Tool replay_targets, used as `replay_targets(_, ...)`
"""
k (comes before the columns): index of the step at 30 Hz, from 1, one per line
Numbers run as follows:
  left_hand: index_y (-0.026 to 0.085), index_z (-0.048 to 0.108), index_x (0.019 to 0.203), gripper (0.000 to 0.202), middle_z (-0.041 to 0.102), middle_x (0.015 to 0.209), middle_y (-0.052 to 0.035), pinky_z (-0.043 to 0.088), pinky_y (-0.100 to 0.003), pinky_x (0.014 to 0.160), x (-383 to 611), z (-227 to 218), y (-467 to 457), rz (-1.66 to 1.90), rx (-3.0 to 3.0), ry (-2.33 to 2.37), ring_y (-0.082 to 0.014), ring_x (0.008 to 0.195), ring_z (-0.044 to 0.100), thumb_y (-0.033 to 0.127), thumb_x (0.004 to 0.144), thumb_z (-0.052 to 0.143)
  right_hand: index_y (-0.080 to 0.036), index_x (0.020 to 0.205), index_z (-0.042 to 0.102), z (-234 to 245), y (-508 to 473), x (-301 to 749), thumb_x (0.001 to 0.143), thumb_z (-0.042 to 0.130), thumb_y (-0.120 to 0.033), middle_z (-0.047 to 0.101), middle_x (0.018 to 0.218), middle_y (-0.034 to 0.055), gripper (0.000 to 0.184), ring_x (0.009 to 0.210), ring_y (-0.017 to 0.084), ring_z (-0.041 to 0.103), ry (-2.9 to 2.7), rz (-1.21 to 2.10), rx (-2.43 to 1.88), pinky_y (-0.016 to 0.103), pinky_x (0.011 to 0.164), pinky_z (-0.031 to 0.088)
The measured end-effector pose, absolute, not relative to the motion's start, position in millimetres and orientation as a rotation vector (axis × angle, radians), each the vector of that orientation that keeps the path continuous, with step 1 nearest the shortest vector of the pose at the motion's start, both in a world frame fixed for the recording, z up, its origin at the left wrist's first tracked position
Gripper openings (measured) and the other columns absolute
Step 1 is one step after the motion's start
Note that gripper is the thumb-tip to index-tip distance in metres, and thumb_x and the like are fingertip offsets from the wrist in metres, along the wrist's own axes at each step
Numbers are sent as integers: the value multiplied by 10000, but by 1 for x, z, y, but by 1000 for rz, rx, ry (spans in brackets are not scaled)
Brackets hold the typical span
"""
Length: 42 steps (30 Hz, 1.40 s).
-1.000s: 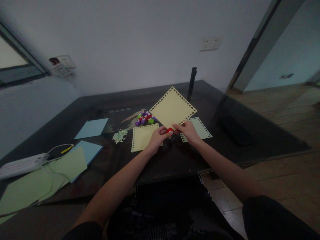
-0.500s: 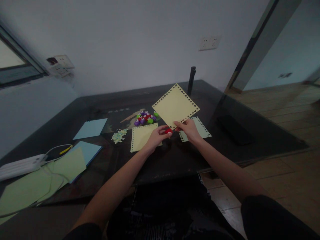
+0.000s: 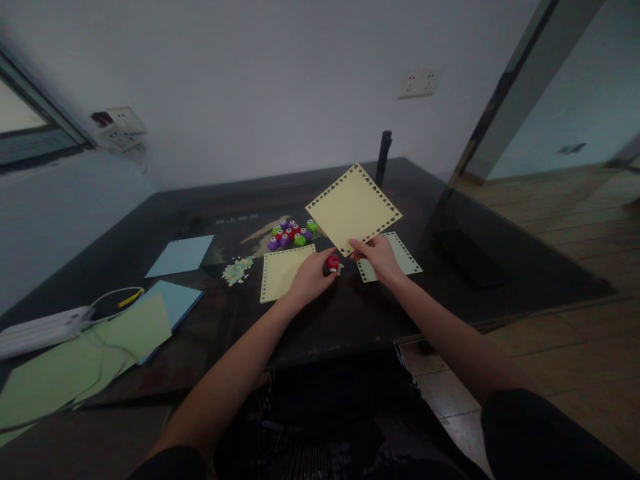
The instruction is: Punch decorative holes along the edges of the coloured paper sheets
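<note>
My right hand (image 3: 376, 257) pinches the near corner of a yellow paper square (image 3: 353, 208) with a row of punched holes along its edges, holding it tilted above the dark table (image 3: 350, 320). My left hand (image 3: 311, 276) is closed round a small red hole punch (image 3: 332, 263), just below and left of that corner and apart from the paper. A second punched yellow square (image 3: 283, 271) lies flat under my left hand. A pale green punched square (image 3: 395, 257) lies under my right hand.
A cluster of purple, red and green punches (image 3: 293, 234) sits behind the yellow sheet, with a heap of paper bits (image 3: 237, 270) to its left. Blue sheets (image 3: 181, 255), green sheets (image 3: 75, 363), a white power strip (image 3: 40, 330) with cables lie left. A dark post (image 3: 383, 159) stands behind.
My left hand has drawn the red punch down and away from the yellow square's corner. My right hand has lifted the square slightly up and right.
</note>
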<state>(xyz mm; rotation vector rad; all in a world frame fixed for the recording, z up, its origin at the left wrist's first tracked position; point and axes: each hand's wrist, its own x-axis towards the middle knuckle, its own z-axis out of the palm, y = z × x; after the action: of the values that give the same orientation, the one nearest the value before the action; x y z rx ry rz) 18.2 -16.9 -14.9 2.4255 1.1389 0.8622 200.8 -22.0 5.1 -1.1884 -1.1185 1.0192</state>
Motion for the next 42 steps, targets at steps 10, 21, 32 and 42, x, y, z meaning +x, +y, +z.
replay_targets(10,219,615,1104,474,634,1110,-78,376,-426,993,19,-11,-17,1002,2221,983,-257,1072,538,46,663,581,-157,702,608,5,-22,201,629,713,-447,616,535,33,318,483,144,573,-1115,992,-1213,290,523,476)
replay_targets(21,175,620,998,293,630,1004,-79,465,-362,872,18,-10,-12,1064,1910,1004,-203,926,592,217,711,662,-145,713,629,7,-21,202,593,735,-465,671,629,61,357,492,145,589,-1100,974,-1195,255,460,433)
replay_targets(32,196,577,1070,357,635,848,-22,460,-235,607,15,4,-13,1036,1262,983,-106,633,613,390,775,625,-146,692,636,26,-16,243,591,744,-403,667,671,64,296,571,146,594,-1020,871,-1134,252,481,455)
replay_targets(42,189,603,978,297,629,833,-8,448,-214,657,37,17,4,1038,1044,761,-71,657,565,269,713,713,-138,643,643,15,-26,318,498,804,-439,647,590,55,371,502,141,553,-921,715,-1243,264,459,434)
